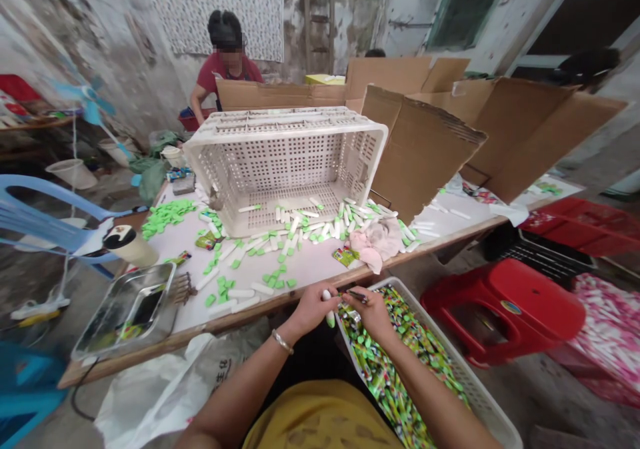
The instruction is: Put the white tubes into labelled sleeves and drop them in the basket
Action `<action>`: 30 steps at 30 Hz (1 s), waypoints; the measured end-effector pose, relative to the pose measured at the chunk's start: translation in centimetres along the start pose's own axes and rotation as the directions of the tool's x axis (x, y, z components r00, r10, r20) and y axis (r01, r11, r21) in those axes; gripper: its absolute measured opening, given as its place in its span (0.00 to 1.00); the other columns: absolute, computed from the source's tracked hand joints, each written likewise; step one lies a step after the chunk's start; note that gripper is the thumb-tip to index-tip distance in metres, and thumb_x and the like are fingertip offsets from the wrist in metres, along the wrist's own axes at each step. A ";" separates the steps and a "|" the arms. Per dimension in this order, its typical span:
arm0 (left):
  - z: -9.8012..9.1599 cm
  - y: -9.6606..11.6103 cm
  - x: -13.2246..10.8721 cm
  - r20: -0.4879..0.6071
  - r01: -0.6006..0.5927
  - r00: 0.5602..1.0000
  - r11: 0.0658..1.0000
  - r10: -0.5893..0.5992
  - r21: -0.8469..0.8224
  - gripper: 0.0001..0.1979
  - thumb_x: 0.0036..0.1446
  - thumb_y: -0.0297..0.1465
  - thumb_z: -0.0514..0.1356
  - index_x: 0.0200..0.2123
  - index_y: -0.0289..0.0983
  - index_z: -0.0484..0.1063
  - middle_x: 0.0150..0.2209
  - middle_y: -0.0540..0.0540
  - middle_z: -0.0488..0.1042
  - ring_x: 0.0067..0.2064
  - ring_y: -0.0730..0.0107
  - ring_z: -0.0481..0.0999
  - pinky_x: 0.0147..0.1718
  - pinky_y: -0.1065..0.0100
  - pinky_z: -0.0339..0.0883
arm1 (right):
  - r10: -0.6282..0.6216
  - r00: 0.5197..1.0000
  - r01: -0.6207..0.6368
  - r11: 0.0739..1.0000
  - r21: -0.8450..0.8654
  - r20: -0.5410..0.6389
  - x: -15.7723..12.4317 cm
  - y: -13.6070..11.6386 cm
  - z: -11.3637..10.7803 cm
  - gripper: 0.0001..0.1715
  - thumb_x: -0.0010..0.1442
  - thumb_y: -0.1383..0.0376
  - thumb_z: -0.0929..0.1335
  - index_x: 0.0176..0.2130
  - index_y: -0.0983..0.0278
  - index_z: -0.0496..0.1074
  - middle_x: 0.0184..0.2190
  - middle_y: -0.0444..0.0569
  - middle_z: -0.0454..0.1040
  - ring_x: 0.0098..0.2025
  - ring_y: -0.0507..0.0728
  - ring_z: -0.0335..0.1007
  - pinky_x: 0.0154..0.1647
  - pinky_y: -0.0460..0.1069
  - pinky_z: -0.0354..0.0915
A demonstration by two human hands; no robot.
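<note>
A white tube with a green end [329, 310] is held upright in my left hand [316, 308], whose fingers are closed round it. Close beside it, my right hand [371, 310] pinches a dark, thin tool [357, 296]. Both hands are over the near edge of the table, at the left end of a white crate [486, 406] full of wrapped green and coloured pieces [415, 362]. White tubes with green ends [295, 229] lie spread over the table, partly inside a white basket [290, 126] tipped on its side. Loose green caps [170, 216] are heaped at the left.
A pink cloth [375, 241] lies at the table's edge. At the left stand a metal tray [167, 316] and a cup [131, 248]. Cardboard sheets [420, 149] rise behind. A red stool [530, 302] is at the right. Across the table is a person [250, 69].
</note>
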State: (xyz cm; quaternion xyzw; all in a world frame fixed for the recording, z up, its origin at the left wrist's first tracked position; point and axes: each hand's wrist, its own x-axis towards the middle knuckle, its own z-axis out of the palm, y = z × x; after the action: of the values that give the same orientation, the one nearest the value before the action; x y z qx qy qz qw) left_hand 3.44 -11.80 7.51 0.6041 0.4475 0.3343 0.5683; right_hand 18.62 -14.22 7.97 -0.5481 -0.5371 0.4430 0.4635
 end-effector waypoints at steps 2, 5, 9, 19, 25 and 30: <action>0.1 -0.3 0.0 -0.011 0.001 1.000 1.000 -0.001 0.003 0.10 0.47 0.35 0.59 0.25 0.33 0.68 0.20 0.51 0.70 0.22 0.76 0.66 0.24 0.74 0.58 | 0.005 1.000 -0.005 1.000 -0.011 0.005 0.0 0.4 0.0 0.14 0.48 0.56 0.67 0.22 0.64 0.71 0.20 0.43 0.69 0.25 0.53 0.61 0.28 0.47 0.57; 0.3 -0.5 0.1 -0.025 -0.001 1.000 1.000 0.001 -0.006 0.10 0.47 0.35 0.59 0.25 0.33 0.68 0.19 0.52 0.69 0.22 0.77 0.65 0.23 0.74 0.58 | 0.043 0.999 -0.043 0.999 -0.016 -0.002 0.0 0.7 0.0 0.16 0.48 0.54 0.67 0.21 0.64 0.69 0.18 0.42 0.67 0.24 0.52 0.59 0.27 0.46 0.57; 0.5 -0.6 0.3 -0.037 0.005 0.999 0.999 -0.007 -0.031 0.10 0.47 0.35 0.58 0.24 0.33 0.67 0.19 0.52 0.68 0.21 0.77 0.64 0.22 0.75 0.57 | 0.086 0.996 -0.086 0.996 0.008 -0.019 0.0 1.0 0.3 0.19 0.47 0.51 0.67 0.18 0.63 0.67 0.17 0.43 0.66 0.23 0.52 0.58 0.26 0.47 0.57; -1.5 0.4 0.7 -0.256 -0.046 0.966 0.996 0.025 -0.078 0.10 0.51 0.36 0.56 0.33 0.36 0.64 0.21 0.55 0.68 0.18 0.81 0.62 0.19 0.77 0.56 | 0.132 0.991 -0.130 0.990 0.063 -0.026 0.2 1.3 -0.3 0.20 0.49 0.51 0.67 0.25 0.65 0.73 0.21 0.46 0.71 0.29 0.56 0.63 0.33 0.50 0.60; -2.6 3.4 1.5 -0.348 -0.146 0.936 0.958 0.053 -0.248 0.15 0.54 0.42 0.53 0.38 0.36 0.61 0.32 0.49 0.74 0.11 0.85 0.55 0.09 0.77 0.45 | 0.051 0.998 -0.051 0.999 0.000 -0.033 0.2 0.3 -0.4 0.17 0.49 0.53 0.67 0.26 0.65 0.73 0.23 0.46 0.72 0.29 0.56 0.64 0.33 0.49 0.60; -2.1 4.7 2.1 -0.406 -0.166 0.912 0.958 0.059 -0.235 0.16 0.52 0.43 0.54 0.32 0.35 0.62 0.30 0.48 0.75 0.12 0.85 0.56 0.09 0.77 0.47 | -0.060 0.998 0.060 0.998 -0.006 0.005 0.4 0.0 -0.3 0.14 0.51 0.55 0.66 0.31 0.63 0.75 0.29 0.48 0.73 0.34 0.58 0.66 0.38 0.50 0.61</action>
State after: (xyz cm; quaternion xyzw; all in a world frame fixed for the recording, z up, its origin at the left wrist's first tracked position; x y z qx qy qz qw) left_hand 3.09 -8.80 12.19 0.4681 0.4684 0.5381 0.5215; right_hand 18.90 -13.88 8.02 -0.5319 -0.5558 0.4289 0.4736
